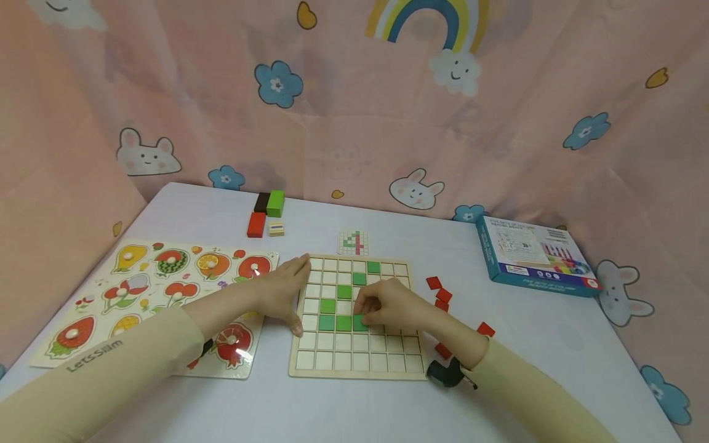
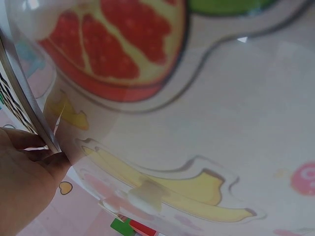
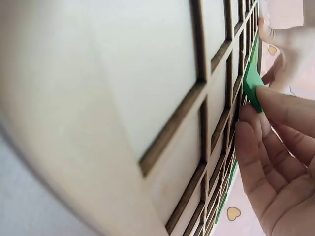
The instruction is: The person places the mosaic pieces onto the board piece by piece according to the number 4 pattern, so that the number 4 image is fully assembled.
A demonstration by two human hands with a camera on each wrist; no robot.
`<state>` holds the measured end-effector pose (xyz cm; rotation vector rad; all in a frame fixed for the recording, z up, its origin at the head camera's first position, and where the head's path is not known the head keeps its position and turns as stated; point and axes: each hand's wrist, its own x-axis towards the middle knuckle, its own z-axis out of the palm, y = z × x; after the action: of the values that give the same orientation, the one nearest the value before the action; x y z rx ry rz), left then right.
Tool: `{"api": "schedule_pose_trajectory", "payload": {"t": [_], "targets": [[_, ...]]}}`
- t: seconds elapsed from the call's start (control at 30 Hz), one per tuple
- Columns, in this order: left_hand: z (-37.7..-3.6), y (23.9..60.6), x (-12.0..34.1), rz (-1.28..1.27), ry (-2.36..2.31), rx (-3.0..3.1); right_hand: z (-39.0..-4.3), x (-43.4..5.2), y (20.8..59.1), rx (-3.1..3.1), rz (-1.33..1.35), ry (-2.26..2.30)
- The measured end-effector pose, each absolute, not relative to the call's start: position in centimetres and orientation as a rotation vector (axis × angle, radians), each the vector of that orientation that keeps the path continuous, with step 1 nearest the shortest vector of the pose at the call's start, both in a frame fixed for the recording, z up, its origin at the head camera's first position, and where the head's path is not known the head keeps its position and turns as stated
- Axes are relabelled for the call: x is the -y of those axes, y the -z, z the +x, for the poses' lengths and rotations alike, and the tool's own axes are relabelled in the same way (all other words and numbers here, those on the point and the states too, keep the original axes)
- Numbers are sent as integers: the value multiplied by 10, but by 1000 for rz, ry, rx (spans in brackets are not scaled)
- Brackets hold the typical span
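Note:
A wooden grid board (image 1: pixel 354 360) lies in the middle of the table, with several green tiles set in its squares. My left hand (image 1: pixel 293 292) lies flat with straight fingers on the board's left edge. My right hand (image 1: pixel 364 312) is curled over the board's middle, its fingertips pinching a green tile (image 1: pixel 360 322) at the end of the green row. In the right wrist view the right hand's fingers (image 3: pixel 275 103) hold that green tile (image 3: pixel 252 81) tilted against the grid board (image 3: pixel 123 98). The left wrist view shows only part of the left hand (image 2: pixel 19 182), close up.
A fruit puzzle board (image 1: pixel 166 271) lies left of the grid, and fills the left wrist view as fruit puzzle board (image 2: pixel 147 59). Loose red tiles (image 1: pixel 440 295) lie to the right, a blue box (image 1: pixel 534 255) further right. Coloured blocks (image 1: pixel 268 212) and a pattern card (image 1: pixel 352 242) sit behind.

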<state>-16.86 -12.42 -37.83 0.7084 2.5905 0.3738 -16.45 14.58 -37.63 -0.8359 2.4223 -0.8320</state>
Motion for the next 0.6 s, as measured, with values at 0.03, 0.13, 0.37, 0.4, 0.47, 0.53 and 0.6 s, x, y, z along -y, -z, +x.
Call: {"api": "schedule_pose_trajectory", "payload": {"t": [0.03,0.13,0.37,0.4,0.47,0.53,0.6], "targets": [[-169,378,124,708,-372,-2591,-164,-145,376,-2430,-835,815],[-169,378,124,706,-368,-2593,-162,-145,376,-2447,-841,775],[-168,378,124,699,-376,-2591,-161,-145,376,-2457,-850,746],[-168,378,124,700,-377,-2591,-162,-146,376,-2452,-849,744],[-168,378,124,704,-376,-2592,-165,-149,375,-2447,-855,741],[-168,378,124,711,-374,-2594,-170,-156,373,-2450,-867,745],[-168,378,124,717,-370,-2596,-177,-167,369,-2471,-879,754]]}}
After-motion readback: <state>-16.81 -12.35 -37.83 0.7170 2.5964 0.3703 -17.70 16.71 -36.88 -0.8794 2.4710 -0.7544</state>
